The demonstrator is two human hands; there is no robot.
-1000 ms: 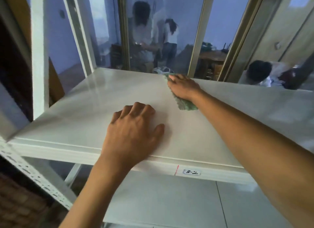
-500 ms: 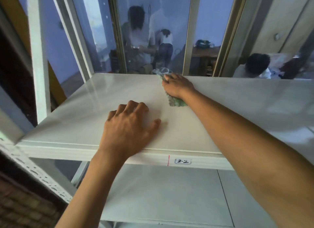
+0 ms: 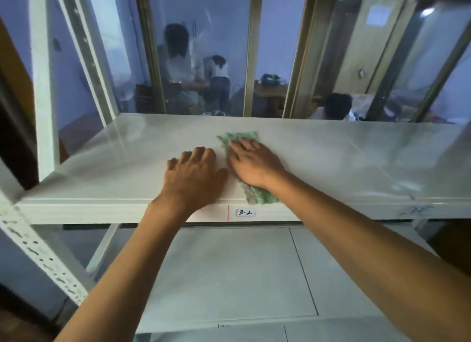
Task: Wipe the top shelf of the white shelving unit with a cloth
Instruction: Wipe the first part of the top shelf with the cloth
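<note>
The white top shelf (image 3: pixel 344 160) spans the view at chest height. A green cloth (image 3: pixel 238 138) lies flat on it near the middle, one end reaching the front edge. My right hand (image 3: pixel 254 164) presses flat on the cloth with fingers spread, covering its middle. My left hand (image 3: pixel 193 176) rests palm down on the bare shelf just left of the cloth, fingers apart, holding nothing. A small label reading 3-2 (image 3: pixel 245 212) sits on the shelf's front lip below my hands.
White perforated uprights (image 3: pixel 43 87) stand at the left. A lower white shelf (image 3: pixel 229 278) lies beneath. Behind the shelf is a gold-framed glass partition (image 3: pixel 251 51); people are visible beyond it in another room.
My right hand has dragged the cloth from the shelf's back edge toward the front, ending beside my left hand. The left hand stayed put. The view shifted, showing more of the right shelf.
</note>
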